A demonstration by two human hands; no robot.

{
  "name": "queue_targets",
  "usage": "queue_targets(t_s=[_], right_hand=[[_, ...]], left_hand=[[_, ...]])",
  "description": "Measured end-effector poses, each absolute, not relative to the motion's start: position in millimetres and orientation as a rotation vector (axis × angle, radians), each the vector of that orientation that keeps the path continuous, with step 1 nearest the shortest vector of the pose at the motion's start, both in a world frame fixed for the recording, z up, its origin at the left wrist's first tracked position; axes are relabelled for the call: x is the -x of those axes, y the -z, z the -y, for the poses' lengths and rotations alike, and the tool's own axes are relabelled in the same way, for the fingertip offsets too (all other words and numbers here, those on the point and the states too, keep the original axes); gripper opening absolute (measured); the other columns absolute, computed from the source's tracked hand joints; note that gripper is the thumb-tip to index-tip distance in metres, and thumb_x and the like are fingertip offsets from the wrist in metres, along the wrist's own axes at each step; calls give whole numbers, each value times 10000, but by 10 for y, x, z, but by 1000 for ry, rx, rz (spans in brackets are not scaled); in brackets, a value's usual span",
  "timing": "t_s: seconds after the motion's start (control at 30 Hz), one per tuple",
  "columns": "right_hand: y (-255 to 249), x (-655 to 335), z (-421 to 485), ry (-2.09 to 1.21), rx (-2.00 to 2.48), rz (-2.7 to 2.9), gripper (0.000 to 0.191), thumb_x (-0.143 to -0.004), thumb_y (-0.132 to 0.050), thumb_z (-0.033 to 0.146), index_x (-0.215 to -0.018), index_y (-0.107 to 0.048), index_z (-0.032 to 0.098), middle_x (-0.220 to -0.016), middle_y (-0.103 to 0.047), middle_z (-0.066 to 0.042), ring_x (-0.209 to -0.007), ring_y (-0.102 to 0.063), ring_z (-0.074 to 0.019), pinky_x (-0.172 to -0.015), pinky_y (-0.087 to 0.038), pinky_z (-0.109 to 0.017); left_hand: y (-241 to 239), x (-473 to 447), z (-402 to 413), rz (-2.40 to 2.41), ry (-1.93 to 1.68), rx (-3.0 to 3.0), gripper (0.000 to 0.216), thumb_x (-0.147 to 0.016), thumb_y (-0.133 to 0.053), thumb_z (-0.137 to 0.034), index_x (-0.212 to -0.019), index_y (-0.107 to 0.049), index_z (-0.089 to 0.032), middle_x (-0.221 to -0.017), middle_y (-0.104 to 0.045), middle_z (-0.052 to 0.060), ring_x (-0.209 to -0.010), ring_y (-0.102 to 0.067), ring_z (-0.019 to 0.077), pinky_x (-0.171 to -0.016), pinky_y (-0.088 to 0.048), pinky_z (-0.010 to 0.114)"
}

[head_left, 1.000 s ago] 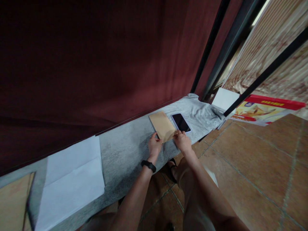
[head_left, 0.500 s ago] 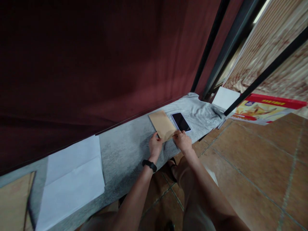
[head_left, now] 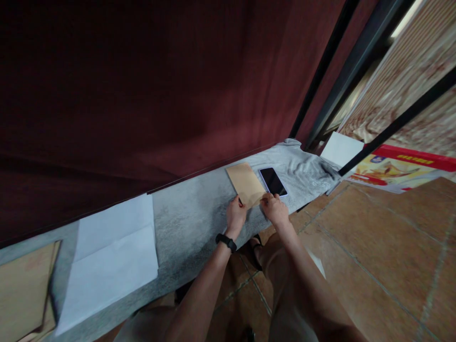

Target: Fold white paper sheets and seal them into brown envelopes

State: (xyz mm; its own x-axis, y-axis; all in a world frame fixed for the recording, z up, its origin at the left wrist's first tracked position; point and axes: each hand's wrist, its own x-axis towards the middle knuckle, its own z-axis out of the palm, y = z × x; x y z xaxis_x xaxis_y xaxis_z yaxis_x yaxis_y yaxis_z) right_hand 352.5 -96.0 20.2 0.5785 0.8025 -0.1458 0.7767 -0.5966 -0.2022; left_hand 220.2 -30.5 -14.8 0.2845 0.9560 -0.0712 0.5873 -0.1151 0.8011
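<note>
A brown paper envelope point(head_left: 245, 183) lies on a grey cloth-covered ledge point(head_left: 192, 223). My left hand point(head_left: 236, 216), with a black wristband, pinches the envelope's near left corner. My right hand point(head_left: 274, 210) pinches its near right corner, fingers closed on the edge. A black smartphone point(head_left: 272, 181) lies flat just right of the envelope, close to my right hand.
A white sheet of paper point(head_left: 110, 259) lies on the ledge to the left, with brown envelopes point(head_left: 21, 294) at the far left. A dark red curtain point(head_left: 142, 85) hangs behind. A white card point(head_left: 340, 148) and a red-and-yellow box point(head_left: 399, 166) sit at the right. Tiled floor point(head_left: 374, 247) lies below.
The view shifted slightly to the right. Both hands stay at the envelope's near edge, with hardly any movement.
</note>
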Motion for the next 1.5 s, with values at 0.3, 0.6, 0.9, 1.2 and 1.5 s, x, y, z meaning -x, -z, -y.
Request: queue_targets(t_s=[0.3,0.6,0.9,1.2,1.5], right_hand=[[-189,-3516,956,-337,2705,1362,353,-1025,-438,400,-1262,-624,216,-1167,-637,-113,-975,-712,-232,-825,-509,-311],[-241,-3485,961,-334,2715,1368,368,-1018,-447,371,-1309,-596,203,-1154,-651,-134,-984,-714,-248,-825,-515,-322],[-186,-3409,930,-464,2285,1394,395,-997,-455,344,-1313,-613,168,-994,-744,-103,-945,-716,-229,-800,-508,-295],[-19,-2398,731,-757,1808,1783,288,-939,-489,209,-1108,-722,187,-1091,-744,-76,-848,-690,-171,-841,-544,-297],[209,-1294,733,-1562,1497,1481,284,-952,-482,235,-1115,-713,211,-882,-736,-16,-625,-656,-117,-657,-608,-276]], left_hand=[[90,-2243,347,-1423,-630,-1796,169,-840,-629,-69,-943,-695,-186,-728,-668,18,-746,-614,169,-709,-434,245],[87,-2230,361,-1402,-665,-1784,242,-829,-601,-31,-1004,-705,-161,-841,-702,63,-839,-638,193,-807,-488,281],[66,-1436,776,-1301,-690,-1948,407,-882,-582,-125,-1282,-645,-172,-1147,-690,115,-955,-671,199,-918,-540,323],[-127,403,1306,-1887,-212,-2370,678,-852,-665,-205,-1493,-459,-280,-1589,-417,118,-1495,-327,313,-1179,-339,498],[-22,1048,1201,-2207,8,-2058,718,-868,-687,-444,-1494,-453,-181,-1612,-359,182,-1470,-364,340,-1144,-362,481]])
